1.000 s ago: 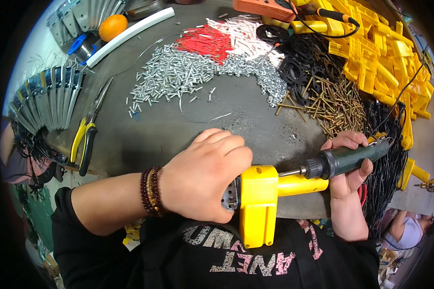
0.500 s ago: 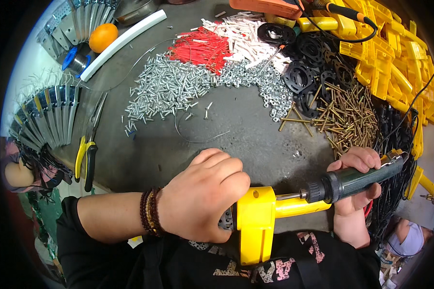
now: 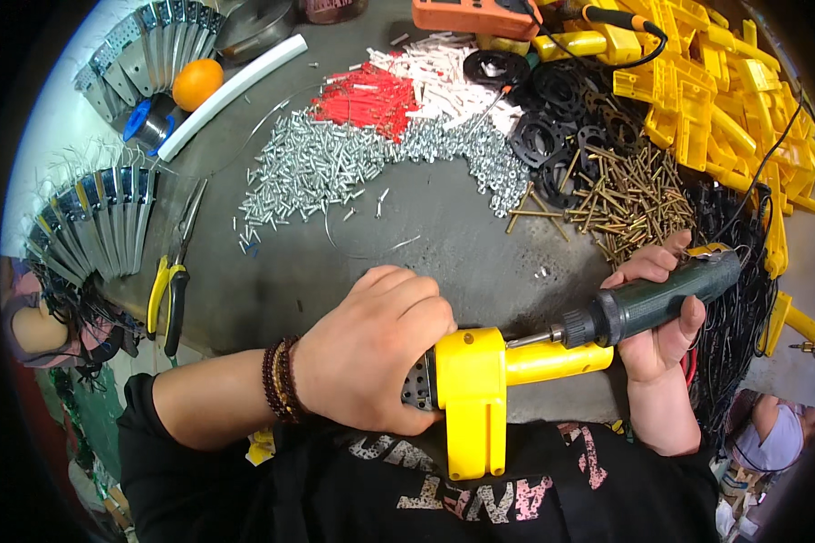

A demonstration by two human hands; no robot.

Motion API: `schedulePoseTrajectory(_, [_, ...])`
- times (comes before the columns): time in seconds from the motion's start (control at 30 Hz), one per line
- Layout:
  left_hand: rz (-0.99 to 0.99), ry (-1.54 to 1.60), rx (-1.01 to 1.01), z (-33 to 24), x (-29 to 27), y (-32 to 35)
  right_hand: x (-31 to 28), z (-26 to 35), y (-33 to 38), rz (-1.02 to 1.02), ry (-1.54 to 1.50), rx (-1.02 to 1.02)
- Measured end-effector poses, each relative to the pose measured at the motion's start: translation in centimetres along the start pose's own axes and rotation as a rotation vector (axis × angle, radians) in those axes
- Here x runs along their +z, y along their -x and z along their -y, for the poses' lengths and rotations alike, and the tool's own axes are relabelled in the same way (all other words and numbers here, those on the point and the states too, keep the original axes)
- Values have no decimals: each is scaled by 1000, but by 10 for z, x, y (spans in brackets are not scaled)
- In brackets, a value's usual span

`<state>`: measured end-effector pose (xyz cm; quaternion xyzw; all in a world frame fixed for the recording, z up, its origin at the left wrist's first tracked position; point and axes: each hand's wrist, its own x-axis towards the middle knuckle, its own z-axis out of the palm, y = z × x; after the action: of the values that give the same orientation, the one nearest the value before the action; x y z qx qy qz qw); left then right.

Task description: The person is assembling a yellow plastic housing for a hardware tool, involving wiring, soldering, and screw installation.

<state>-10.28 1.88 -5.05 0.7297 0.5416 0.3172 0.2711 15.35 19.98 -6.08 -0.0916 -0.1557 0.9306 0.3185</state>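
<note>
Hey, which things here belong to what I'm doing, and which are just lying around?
In use:
Yellow housing, in your left hand
Dark power screwdriver, in your right hand, bit pointing toward the housing
Probably related: loose yellow parts, brass-coloured screws

Apparently just lying about:
Orange fruit
Pliers
Wire spool
White strip

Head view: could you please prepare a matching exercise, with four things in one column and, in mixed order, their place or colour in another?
Things
1. powered screwdriver
2. yellow housing
3. round orange object
4. pliers

Places or colours
A. beside the blue spool
B. between the left hand and the right hand
C. yellow and black grips, pointed metal nose
D. held in the right hand

Pairs: 1-D, 2-B, 3-A, 4-C
</note>
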Motion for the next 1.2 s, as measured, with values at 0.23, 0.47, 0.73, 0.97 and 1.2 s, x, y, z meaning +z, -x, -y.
schedulePoseTrajectory(0.23, [-43,1,41,2,2,-2,-12,-2,-2,115,-61,18])
schedulePoseTrajectory(0.47, [9,97,21,8,-1,-8,-9,-3,-12,106,-135,49])
schedulePoseTrajectory(0.73, [52,96,8,6,-5,-12,0,2,-24,182,-15,92])
schedulePoseTrajectory(0.97, [30,3,12,1,-3,-9,2,1,0,68,37,-6])
schedulePoseTrajectory(1.2, [-5,-121,97,-8,-15,-13,-14,7,11,229,218,-130])
